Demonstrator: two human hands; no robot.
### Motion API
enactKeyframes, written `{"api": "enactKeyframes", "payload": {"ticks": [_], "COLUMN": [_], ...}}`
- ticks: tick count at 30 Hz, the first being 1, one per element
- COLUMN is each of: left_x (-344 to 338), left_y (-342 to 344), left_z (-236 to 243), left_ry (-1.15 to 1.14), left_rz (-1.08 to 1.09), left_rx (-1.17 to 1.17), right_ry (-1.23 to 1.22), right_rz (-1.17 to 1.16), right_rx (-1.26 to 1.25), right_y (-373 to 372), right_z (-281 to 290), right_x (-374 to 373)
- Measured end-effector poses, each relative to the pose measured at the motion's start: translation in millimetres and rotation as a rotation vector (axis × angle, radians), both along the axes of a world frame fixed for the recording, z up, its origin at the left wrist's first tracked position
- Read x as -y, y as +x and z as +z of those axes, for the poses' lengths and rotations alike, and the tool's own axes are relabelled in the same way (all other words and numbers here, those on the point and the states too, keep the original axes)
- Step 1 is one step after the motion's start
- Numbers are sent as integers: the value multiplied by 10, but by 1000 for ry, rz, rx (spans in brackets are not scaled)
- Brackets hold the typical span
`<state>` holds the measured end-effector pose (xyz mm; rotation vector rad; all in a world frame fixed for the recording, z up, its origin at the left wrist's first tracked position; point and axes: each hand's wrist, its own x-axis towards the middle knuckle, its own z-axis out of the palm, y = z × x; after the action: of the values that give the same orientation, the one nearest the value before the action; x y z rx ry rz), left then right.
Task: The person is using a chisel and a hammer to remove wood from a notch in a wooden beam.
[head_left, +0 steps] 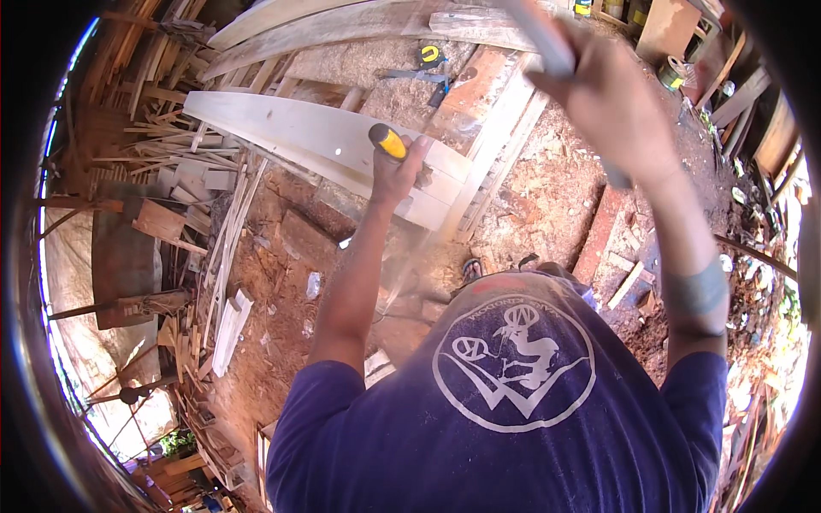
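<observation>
My left hand (398,175) is wrapped round a chisel (389,142) with a yellow and black handle. It stands tilted over the pale wooden board (282,120), near the board's right end. My fingers hide most of its blade, so I cannot tell how deep the tip sits. Thin lines and a small dark spot show on the wood beside that hand. Raised high at the upper right, my right hand (620,111) is closed on a grey bar-shaped tool (547,43), smeared by motion. The tool's upper end runs out of view; its lower end shows below my fist.
A yellow and black tape measure (430,57) and a blue tool (406,75) lie beyond the board. Long planks (325,38) rest at the back. Scrap sticks (184,154) pile up at left. Tins (674,73) stand at far right. Sawdust and chips cover the ground.
</observation>
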<state>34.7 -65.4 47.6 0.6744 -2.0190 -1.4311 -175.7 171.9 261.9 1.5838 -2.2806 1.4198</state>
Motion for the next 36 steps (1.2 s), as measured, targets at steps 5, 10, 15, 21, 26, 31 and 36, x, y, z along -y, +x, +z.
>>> {"api": "enactKeyframes", "payload": {"ticks": [5, 10, 15, 21, 26, 31, 36], "left_x": [-23, 38, 22, -14, -93, -446, -247], "left_y": [49, -24, -2, 13, 165, 583, 564], "left_z": [20, 23, -5, -29, -31, -114, -109], "left_ry": [49, -5, -8, 10, -8, -282, -9], "left_rz": [73, 43, 24, 10, 35, 117, 45], "left_rx": [-66, 6, -6, 6, 101, 138, -181], "right_ry": [-392, 498, -280, 589, 479, 311, 331], "right_rz": [49, 240, -38, 267, 119, -108, -119], "right_rx": [227, -200, -211, -170, 104, 320, 495], "right_y": [366, 379, -110, 392, 247, 27, 1], "right_z": [180, -582, 396, -846, -766, -733, -806], "right_x": [410, 467, 381, 475, 202, -177, -212]}}
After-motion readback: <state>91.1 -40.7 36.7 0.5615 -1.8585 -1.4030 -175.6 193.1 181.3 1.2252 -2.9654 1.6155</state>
